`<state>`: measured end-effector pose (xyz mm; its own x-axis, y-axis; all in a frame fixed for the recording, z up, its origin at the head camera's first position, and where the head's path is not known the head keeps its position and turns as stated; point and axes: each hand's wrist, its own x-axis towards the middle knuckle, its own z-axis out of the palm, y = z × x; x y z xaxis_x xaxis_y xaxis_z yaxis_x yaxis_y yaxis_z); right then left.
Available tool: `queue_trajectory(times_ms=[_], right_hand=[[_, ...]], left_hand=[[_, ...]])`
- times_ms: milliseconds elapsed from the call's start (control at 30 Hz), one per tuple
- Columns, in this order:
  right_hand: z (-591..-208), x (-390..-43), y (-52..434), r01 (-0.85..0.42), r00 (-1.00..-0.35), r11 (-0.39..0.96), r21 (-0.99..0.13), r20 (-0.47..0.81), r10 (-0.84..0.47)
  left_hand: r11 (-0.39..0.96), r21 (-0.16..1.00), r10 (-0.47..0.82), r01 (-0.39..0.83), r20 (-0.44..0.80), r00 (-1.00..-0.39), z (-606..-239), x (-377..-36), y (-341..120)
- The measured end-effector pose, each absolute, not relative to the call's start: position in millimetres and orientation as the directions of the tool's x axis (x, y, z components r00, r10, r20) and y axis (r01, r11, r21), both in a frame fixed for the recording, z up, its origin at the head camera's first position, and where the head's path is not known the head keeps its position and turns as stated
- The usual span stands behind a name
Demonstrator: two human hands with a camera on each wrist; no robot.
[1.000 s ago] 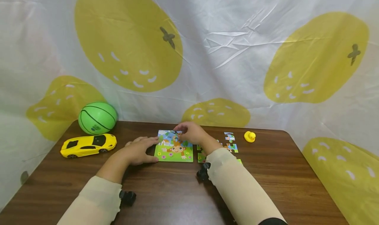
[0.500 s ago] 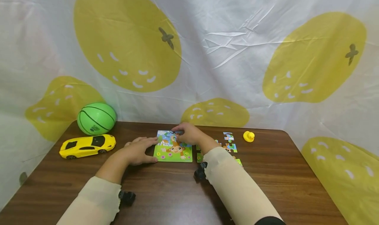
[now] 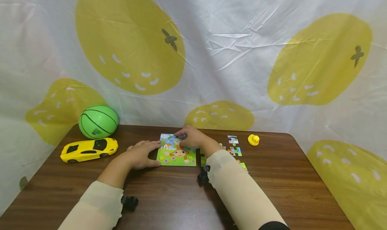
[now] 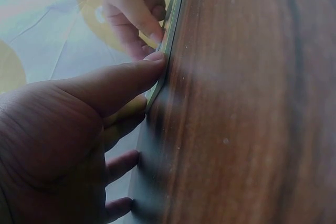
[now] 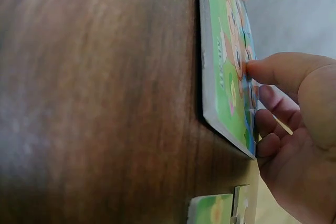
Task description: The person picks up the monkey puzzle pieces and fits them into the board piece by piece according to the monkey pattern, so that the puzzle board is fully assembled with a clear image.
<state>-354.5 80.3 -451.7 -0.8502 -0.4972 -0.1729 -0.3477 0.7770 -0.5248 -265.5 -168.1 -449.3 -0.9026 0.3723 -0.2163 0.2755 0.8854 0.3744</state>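
Note:
A colourful monkey puzzle board (image 3: 176,157) lies flat on the brown table (image 3: 169,196). My left hand (image 3: 140,155) rests beside it with straight fingers, and its thumb (image 4: 126,77) touches the board's left edge (image 4: 170,24). My right hand (image 3: 191,138) is over the board's upper part, with curled fingers pinching a small puzzle piece (image 3: 181,136) down against the picture. In the right wrist view the thumb (image 5: 273,69) presses on the board's face (image 5: 226,77). Whether the piece sits fully in place is hidden by the fingers.
Loose puzzle pieces (image 3: 234,140) lie right of the board, one of them near my right wrist (image 5: 212,211). A yellow rubber duck (image 3: 253,140) stands further right. A green ball (image 3: 98,121) and a yellow toy car (image 3: 89,149) sit at the table's left. A lemon-print sheet hangs behind.
My right hand has come down a little with the piece, from just above the board's top edge onto its upper part. The left hand has stayed at the board's left edge.

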Motion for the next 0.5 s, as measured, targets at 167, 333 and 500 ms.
queue_trajectory(times_ms=[167, 333, 500], right_hand=[[-450.9, -353.5, 79.6, -0.359, -0.848, 0.790, -0.496, -0.181, -0.499], [-449.8, -353.7, 78.6, -0.351, -0.851, 0.802, -0.483, -0.193, -0.489], [-448.9, -354.5, 76.5, -0.361, -0.852, 0.817, -0.450, -0.197, -0.485]], left_hand=[[0.886, 0.373, 0.373, 0.275, -0.219, -0.902, -449.8, -265.3, -167.9], [0.888, 0.368, 0.372, 0.276, -0.220, -0.902, -449.0, -265.2, -167.5], [0.888, 0.368, 0.371, 0.275, -0.220, -0.902, -448.8, -265.5, -167.6]])
